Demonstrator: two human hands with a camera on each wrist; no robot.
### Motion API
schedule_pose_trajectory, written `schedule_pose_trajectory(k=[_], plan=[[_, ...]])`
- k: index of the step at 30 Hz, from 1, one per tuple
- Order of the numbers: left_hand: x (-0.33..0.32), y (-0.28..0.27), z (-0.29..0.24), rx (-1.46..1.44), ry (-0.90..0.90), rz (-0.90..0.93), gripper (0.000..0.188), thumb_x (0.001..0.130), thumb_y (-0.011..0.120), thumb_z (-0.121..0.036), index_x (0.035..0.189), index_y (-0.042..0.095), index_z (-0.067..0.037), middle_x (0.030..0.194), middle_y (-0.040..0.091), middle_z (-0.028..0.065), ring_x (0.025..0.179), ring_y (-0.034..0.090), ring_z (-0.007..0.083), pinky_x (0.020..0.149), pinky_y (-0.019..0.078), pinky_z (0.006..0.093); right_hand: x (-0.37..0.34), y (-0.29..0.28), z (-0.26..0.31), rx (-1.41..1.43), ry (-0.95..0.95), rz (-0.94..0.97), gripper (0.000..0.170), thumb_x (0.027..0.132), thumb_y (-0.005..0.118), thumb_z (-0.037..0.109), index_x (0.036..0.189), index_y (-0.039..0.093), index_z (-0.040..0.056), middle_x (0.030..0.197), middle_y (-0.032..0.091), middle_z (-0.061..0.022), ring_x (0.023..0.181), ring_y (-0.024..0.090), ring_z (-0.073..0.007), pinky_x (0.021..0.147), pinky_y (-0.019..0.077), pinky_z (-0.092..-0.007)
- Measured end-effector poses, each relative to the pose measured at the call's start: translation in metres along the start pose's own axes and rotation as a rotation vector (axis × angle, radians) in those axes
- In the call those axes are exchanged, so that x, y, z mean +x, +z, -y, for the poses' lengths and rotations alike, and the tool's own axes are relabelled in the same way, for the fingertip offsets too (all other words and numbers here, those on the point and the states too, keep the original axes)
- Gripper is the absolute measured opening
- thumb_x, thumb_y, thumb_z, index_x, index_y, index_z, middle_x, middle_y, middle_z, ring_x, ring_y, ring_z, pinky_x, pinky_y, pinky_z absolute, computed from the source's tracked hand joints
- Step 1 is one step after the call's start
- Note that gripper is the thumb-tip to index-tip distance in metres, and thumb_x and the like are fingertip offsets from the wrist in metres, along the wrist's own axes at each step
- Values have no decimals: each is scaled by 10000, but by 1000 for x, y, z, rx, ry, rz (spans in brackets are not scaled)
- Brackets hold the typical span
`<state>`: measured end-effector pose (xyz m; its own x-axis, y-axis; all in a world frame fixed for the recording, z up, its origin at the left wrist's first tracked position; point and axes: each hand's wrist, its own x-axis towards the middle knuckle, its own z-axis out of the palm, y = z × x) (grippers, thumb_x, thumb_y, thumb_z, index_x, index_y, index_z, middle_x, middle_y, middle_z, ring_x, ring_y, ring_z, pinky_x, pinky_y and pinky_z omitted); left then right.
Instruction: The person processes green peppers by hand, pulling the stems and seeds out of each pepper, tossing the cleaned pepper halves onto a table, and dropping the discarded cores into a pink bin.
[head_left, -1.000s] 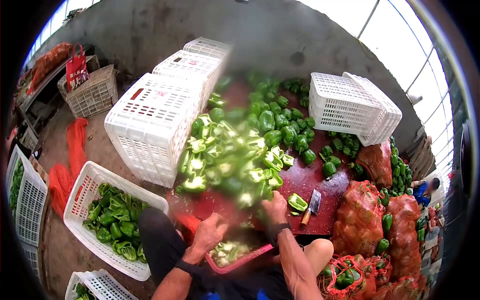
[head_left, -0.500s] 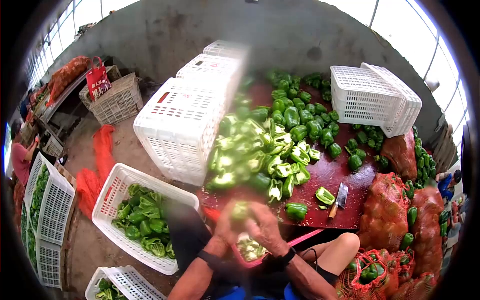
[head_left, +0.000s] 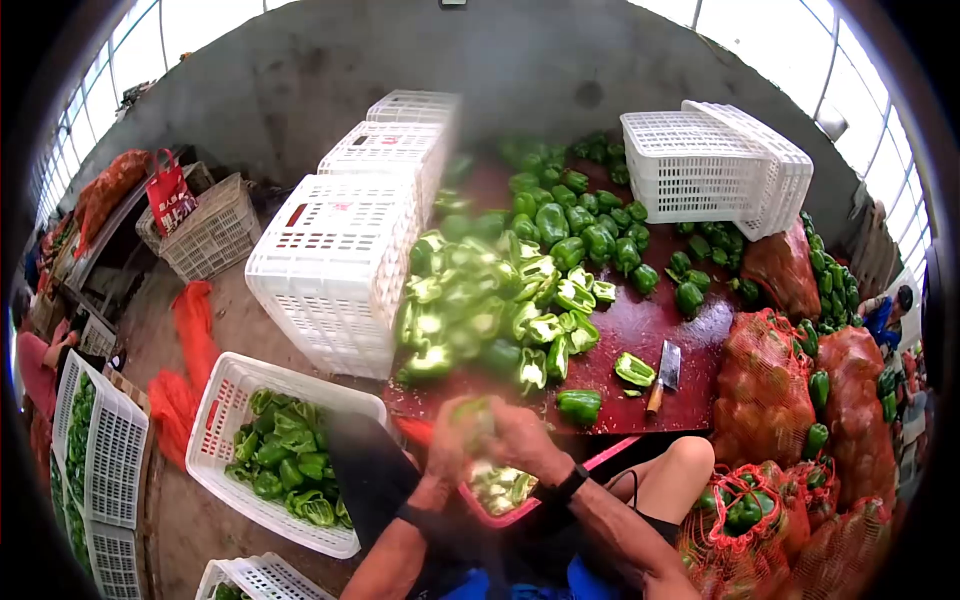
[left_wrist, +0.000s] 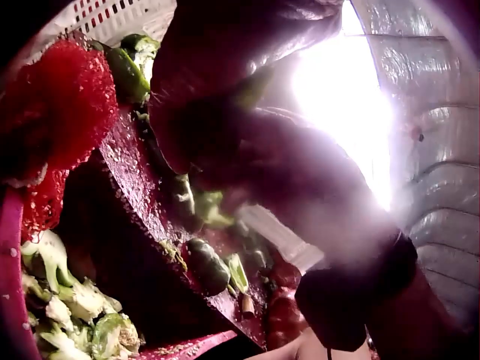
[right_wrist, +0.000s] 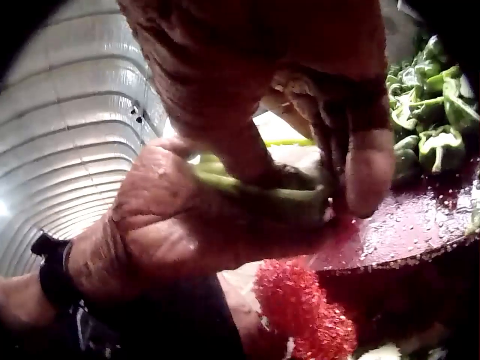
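A cut green bell pepper (right_wrist: 289, 202) lies in my left hand (right_wrist: 161, 217), whose fingers curl round it from below. From above, my right hand (right_wrist: 277, 82) has its fingers curled into the pepper's hollow. In the head view the left hand (head_left: 447, 447) and right hand (head_left: 525, 442) meet in front of the red table, blurred. Just below them stands a pink basin (left_wrist: 10, 270) with pale pepper cores (head_left: 500, 487) in it. A pepper (head_left: 579, 406) and a cut half (head_left: 634, 370) lie on the table near a cleaver (head_left: 669, 368) with a wooden handle.
Opened peppers (head_left: 450, 300) and whole ones (head_left: 600, 240) are heaped on the red table (head_left: 690, 340). White crates (head_left: 335, 230) stand upturned at its left. A white crate (head_left: 215, 430) of cut peppers sits by the left knee. Red net sacks (head_left: 765, 385) line the right side.
A second ago the hands were apart, the right at the heap and the left over the basin. They have come together round a pepper, and another pepper appeared at the table's edge.
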<state>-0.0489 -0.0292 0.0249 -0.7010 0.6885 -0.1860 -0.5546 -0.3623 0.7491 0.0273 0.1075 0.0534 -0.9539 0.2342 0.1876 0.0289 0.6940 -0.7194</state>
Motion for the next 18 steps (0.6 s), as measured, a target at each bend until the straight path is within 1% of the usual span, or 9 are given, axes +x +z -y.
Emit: schedule_pose_trajectory(k=[2, 5, 7, 8, 10, 14, 16, 17, 18], plan=[[0, -1, -3, 70, 30, -13, 424, 977, 586, -151, 1352, 456, -3, 1240, 584, 150, 1054, 622, 227, 881, 546, 332, 1, 2, 2, 43, -6, -15, 286, 787, 698, 177, 961, 535, 19, 833, 614, -219, 772, 624, -403, 674, 496, -502], [0, -3, -4, 238, 76, -31, 392, 981, 596, -174, 1311, 502, 16, 1216, 610, 136, 1052, 619, 205, 882, 536, 320, -1, 8, 1, -52, -83, -111, 254, 780, 701, 166, 912, 544, 16, 811, 609, -210, 740, 617, -394, 639, 486, -495], [2, 1, -7, 379, 128, -42, 376, 982, 603, -185, 1288, 529, 22, 1204, 625, 131, 1057, 616, 192, 891, 529, 315, 2, 15, 0, -199, -72, -148, 239, 777, 703, 163, 888, 553, 15, 783, 604, -201, 704, 610, -386, 609, 479, -487], [1, 2, -7, 366, 114, -49, 380, 980, 606, -187, 1289, 532, 22, 1207, 626, 132, 1062, 616, 193, 897, 525, 314, 1, 19, 0, -270, -63, -164, 231, 775, 704, 162, 876, 558, 14, 769, 602, -196, 685, 607, -382, 593, 475, -483], [-1, 7, -7, 340, 87, -65, 389, 975, 613, -191, 1291, 538, 22, 1214, 628, 135, 1071, 616, 195, 909, 518, 312, 0, 24, -1, -185, -61, -209, 220, 782, 700, 162, 871, 563, 16, 747, 600, -190, 660, 606, -375, 575, 473, -482], [-4, 7, -11, 583, 171, -69, 382, 969, 612, -220, 1262, 571, 22, 1199, 644, 135, 1067, 618, 185, 902, 514, 301, -1, 31, -11, -46, -98, -205, 203, 799, 693, 173, 860, 566, 27, 728, 603, -184, 644, 618, -361, 563, 480, -477], [-1, 6, -11, 759, 267, -68, 371, 968, 609, -235, 1238, 595, 20, 1165, 664, 132, 1047, 627, 177, 885, 518, 297, -1, 38, -10, -167, -65, -203, 190, 809, 688, 172, 859, 564, 37, 734, 607, -184, 649, 625, -359, 566, 484, -473], [-1, 4, -10, 757, 286, -60, 365, 968, 609, -241, 1226, 603, 17, 1142, 673, 127, 1030, 632, 171, 873, 520, 296, -2, 42, -10, -227, -47, -200, 184, 815, 685, 172, 859, 563, 42, 738, 608, -184, 651, 629, -357, 567, 486, -471], [0, 4, -11, 755, 306, -54, 359, 968, 609, -247, 1215, 611, 14, 1120, 682, 123, 1013, 637, 165, 862, 523, 296, -3, 41, -8, -191, -45, -220, 185, 817, 688, 175, 860, 561, 46, 736, 608, -184, 652, 630, -357, 568, 487, -469]])
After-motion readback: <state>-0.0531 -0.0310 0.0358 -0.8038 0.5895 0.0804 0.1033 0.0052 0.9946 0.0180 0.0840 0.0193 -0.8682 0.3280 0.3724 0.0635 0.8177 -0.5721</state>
